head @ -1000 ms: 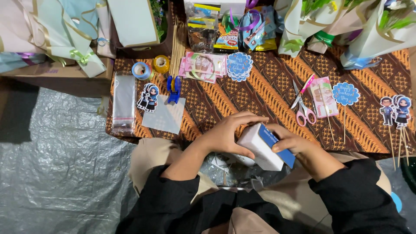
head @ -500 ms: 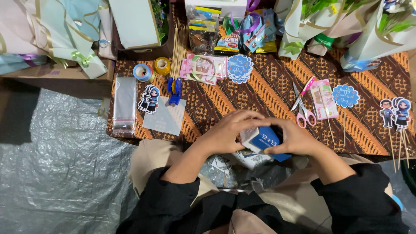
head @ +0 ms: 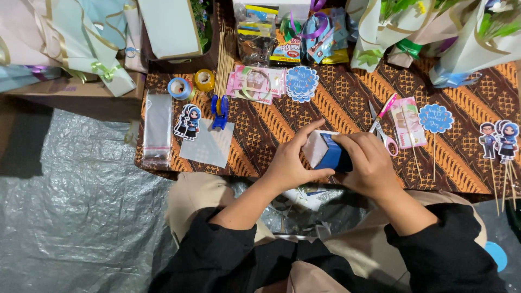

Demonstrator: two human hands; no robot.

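Note:
Both hands hold a small blue and white box (head: 324,152) just above the near edge of a low table covered in brown patterned cloth (head: 336,106). My left hand (head: 290,163) grips the box's left, white end, with the fingers curled over its top. My right hand (head: 369,165) covers the blue right end. Pink-handled scissors (head: 381,122) lie just beyond my right hand. Crumpled silver wrap (head: 304,214) sits in my lap below the box.
On the cloth lie cartoon figure cutouts (head: 189,120), a blue clip (head: 219,106), tape rolls (head: 179,88), clear plastic bags (head: 157,129), blue round toppers (head: 302,82) and pink packets (head: 407,120). Wrapped bouquets (head: 467,38) and snack packs (head: 304,32) line the far edge. Grey plastic sheet (head: 70,206) covers the floor.
The box has turned in my hands and moved up onto the table's edge. My right hand now covers its blue end instead of holding it from below.

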